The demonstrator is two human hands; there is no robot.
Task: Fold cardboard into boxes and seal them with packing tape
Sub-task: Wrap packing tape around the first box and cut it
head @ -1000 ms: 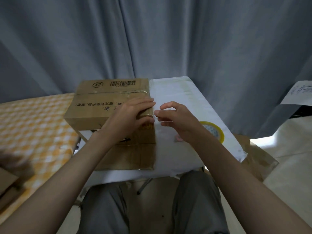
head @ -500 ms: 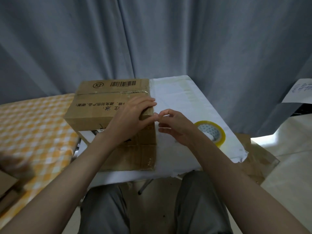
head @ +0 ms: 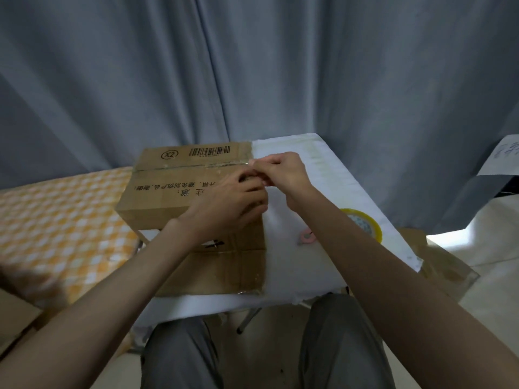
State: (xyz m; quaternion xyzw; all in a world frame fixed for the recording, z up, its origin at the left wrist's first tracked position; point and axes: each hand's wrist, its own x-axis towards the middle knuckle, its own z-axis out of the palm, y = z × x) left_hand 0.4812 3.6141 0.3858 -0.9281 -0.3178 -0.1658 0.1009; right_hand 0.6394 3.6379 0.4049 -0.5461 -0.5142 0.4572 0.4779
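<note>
Your box (head: 174, 192) at centre frame is plain brown with black print, a barcode and a circled X2. The worktop (head: 323, 265) under it is white. At right centre, your tape roll (head: 365, 226) is yellow. The cloth (head: 56, 220) at left has an orange-and-white check. The curtain (head: 252, 66) across the top is grey-blue. Your trousers (head: 179, 360) are grey.
</note>
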